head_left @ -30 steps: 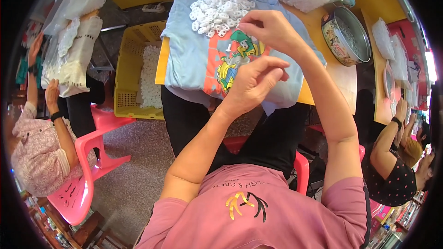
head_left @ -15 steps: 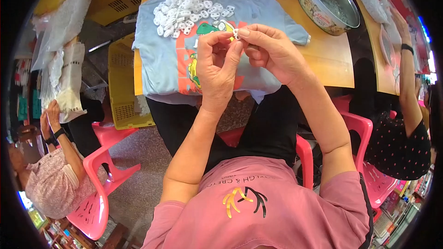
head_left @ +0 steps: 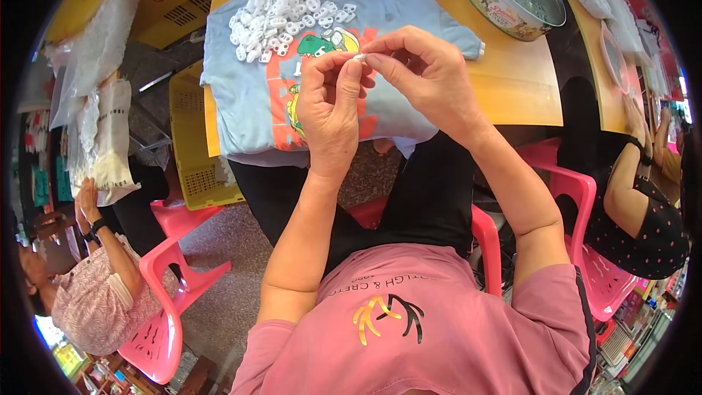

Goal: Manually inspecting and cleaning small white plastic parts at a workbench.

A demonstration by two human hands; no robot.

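Observation:
A small white plastic piece (head_left: pixel 359 58) is pinched between the thumb and fingertips of my left hand (head_left: pixel 330 106). My right hand (head_left: pixel 431 77) meets it from the right, thumb and forefinger closed at the piece's other end. Whether a second tiny part sits in the right fingertips is too small to tell. Beyond my hands a pile of white plastic pieces with oval holes (head_left: pixel 274 16) lies on a light blue printed T-shirt (head_left: pixel 238 117), which is spread over the table edge and toward my lap.
At the table's (head_left: pixel 523 88) far right stands a round tin (head_left: pixel 512 0) holding small clear bits. A yellow crate (head_left: pixel 197 168) is left of the table. One person sits at the left near a pink chair (head_left: pixel 157 307), another at the right (head_left: pixel 636 212).
The view has shifted slightly. The white piece has turned and shows less of its face between my fingertips. The person at the right has lowered an arm.

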